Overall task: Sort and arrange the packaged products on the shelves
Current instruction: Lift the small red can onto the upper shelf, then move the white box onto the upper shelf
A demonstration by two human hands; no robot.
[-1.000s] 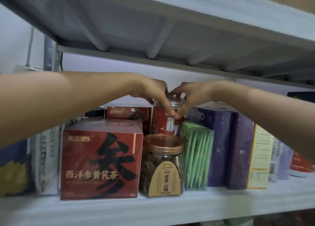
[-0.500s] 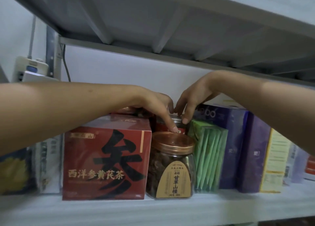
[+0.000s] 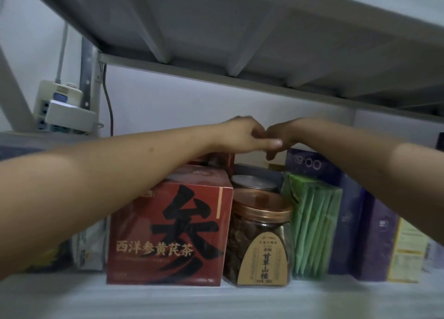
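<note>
Both my arms reach over the front row of packages on the white shelf (image 3: 216,302). My left hand (image 3: 240,136) and my right hand (image 3: 280,138) meet and touch in the air near the back wall, with loosely curled fingers and nothing in them. Just below them a jar with a silver lid (image 3: 254,183) stands in the back row, apart from both hands. In front of it is a clear jar with a copper lid (image 3: 259,244). A big red tea box (image 3: 168,234) stands to its left, a green sachet pack (image 3: 312,227) to its right.
Purple boxes (image 3: 346,210) and a yellow-sided box (image 3: 406,251) fill the shelf to the right. Pale bags sit left of the red box, behind my left forearm. The upper shelf's underside (image 3: 240,30) hangs low overhead. A power strip (image 3: 60,104) is mounted at the left post.
Both hands set the red silver-lidded jar down behind the copper-lidded jar, let go of it and rose above it. The view tilted upward.
</note>
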